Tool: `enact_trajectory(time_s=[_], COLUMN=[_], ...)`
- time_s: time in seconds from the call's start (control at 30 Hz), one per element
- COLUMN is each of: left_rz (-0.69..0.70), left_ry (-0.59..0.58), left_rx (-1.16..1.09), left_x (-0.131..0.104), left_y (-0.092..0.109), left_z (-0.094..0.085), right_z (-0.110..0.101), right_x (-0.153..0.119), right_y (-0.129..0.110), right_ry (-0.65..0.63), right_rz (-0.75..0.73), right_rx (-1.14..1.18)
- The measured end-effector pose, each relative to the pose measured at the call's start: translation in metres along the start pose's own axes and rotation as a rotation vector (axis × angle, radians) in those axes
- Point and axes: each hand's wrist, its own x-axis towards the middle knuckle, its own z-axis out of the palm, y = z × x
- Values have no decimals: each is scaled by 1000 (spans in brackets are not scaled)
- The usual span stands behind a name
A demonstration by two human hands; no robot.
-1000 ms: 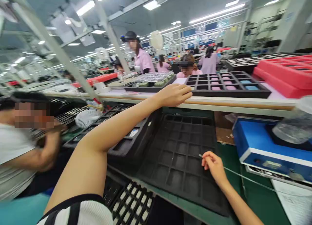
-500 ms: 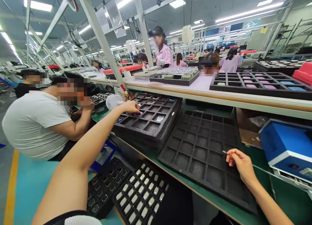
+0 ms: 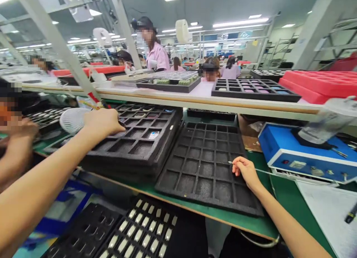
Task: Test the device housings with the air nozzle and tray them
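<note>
My left hand (image 3: 104, 122) is closed over the stacked black foam tray (image 3: 134, 148) on the left, its fingers pinching a small dark flat piece (image 3: 122, 123) that is mostly hidden. That tray has square compartments, and a few hold small shiny pieces; a silvery blue-marked piece (image 3: 154, 135) lies in one. Above the second black foam tray (image 3: 205, 187), whose compartments look bare, my right hand (image 3: 245, 170) grips a thin tool (image 3: 230, 162) with a pale tip. From behind that hand a thin tube (image 3: 267, 171) runs right, near the blue box.
A blue box with knobs (image 3: 290, 159) stands right, bearing a clear cup (image 3: 320, 120). Paper (image 3: 326, 206) and a black pen (image 3: 350, 213) lie nearby. A white fan (image 3: 73, 120) sits left. Below are trays of white pieces (image 3: 138, 233). A shelf edge (image 3: 178, 98) crosses above; a co-worker's hand (image 3: 23, 129) is left.
My view has swung right, bringing the cup, paper and pen into sight. My left hand has moved slightly up from the tray with the dark piece. My right hand keeps its grip over the tray.
</note>
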Motion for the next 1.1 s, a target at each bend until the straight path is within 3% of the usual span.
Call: enact_trajectory(time_s=[0.03, 0.07, 0.1, 0.2, 0.23, 0.3, 0.4, 0.5, 0.6, 0.67, 0.87, 1.03, 1.1], left_rz=[47, 138, 252, 493, 505, 446, 181, 7, -76, -85, 56, -82, -14], left_ry=[68, 44, -57, -682, -829, -990, -1169, -1177, -1189, -1238, -1402, -1429, -1375], left_rx=[46, -14, -189, -817, -979, -1278, -1614, -1750, -1761, -1753, -1679, -1608, -1583], left_x=[-20, -43, -67, -131, -144, -155, -144, -127, -125, -129, -135, -143, -147], left_y=[15, 31, 50, 109, 128, 160, 190, 198, 192, 188, 188, 191, 191], left_z=[-4, -6, -5, 19, 35, 76, 147, 200, 226, 231, 231, 227, 225], right_z=[1, 1, 2, 2, 2, 2, 1, 0, -1, -2, -4, -4, -4], right_x=[1, 1, 2, 1, 1, 1, 1, -1, -6, -9, -11, -9, -8], right_y=[0, 0, 0, 0, 0, 0, -1, -4, -6, -7, -7, -8, -7], right_ry=[-8, -15, -20, -17, -18, -28, -35, -25, -18, -22, -19, 18, 15], right_rz=[8, 14, 18, 15, 16, 20, -3, -59, -150, -207, -286, -284, -279], right_rx=[-2, -1, 2, 14, 16, 20, 32, 50, 62, 59, 59, 69, 84])
